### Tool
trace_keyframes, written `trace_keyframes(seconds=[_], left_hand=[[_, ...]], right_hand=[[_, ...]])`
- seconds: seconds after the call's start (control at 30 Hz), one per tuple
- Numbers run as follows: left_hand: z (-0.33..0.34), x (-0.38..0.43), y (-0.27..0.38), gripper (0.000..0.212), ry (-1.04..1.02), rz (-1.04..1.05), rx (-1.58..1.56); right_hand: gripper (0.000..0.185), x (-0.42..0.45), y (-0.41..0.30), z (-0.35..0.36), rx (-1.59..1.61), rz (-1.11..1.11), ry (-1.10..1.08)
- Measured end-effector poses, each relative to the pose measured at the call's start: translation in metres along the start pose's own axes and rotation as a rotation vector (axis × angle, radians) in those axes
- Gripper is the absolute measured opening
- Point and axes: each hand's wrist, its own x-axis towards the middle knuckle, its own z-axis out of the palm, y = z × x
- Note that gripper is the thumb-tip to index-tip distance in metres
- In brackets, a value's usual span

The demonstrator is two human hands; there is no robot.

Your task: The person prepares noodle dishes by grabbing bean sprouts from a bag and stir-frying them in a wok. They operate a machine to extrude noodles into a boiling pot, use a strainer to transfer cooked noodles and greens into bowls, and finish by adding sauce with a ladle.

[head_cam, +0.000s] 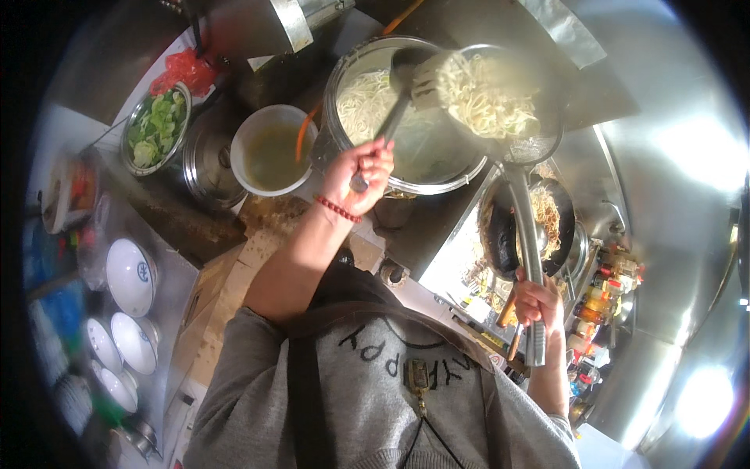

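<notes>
My left hand (363,173), with a red bead bracelet at the wrist, grips a dark long-handled utensil (395,117); steam blurs its head. My right hand (538,302) is closed around the thick metal handle of a large mesh strainer (533,149). Pale noodles (486,99) lie in the strainer, over the right side of a big steel pot (404,189). The utensil's head is beside these noodles. More noodles (366,105) are in the pot's cloudy liquid on the left.
Left of the pot stand a white bowl of broth (272,155), a steel lid (211,164) and a bowl of leafy greens (157,126). White bowls (132,278) sit at far left. Right are a wok with noodles (501,234) and seasoning containers (597,299).
</notes>
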Motion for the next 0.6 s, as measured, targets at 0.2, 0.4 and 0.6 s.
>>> trace_keyframes(seconds=[0.2,0.4,0.6], left_hand=[[0.039,-0.021,-0.028,0.005,0.314,0.159,0.983],[-0.023,-0.03,-0.047,0.045,0.176,0.833,2.417],[-0.041,-0.141,-0.075,0.061,0.562,1.058,2.29]], right_hand=[[0.012,0.061,0.044,-0.034,-0.19,-0.013,-0.094],[0.014,0.106,0.057,-0.056,0.047,0.158,-0.284],[0.01,0.078,0.061,-0.055,-0.166,0.081,-0.313]])
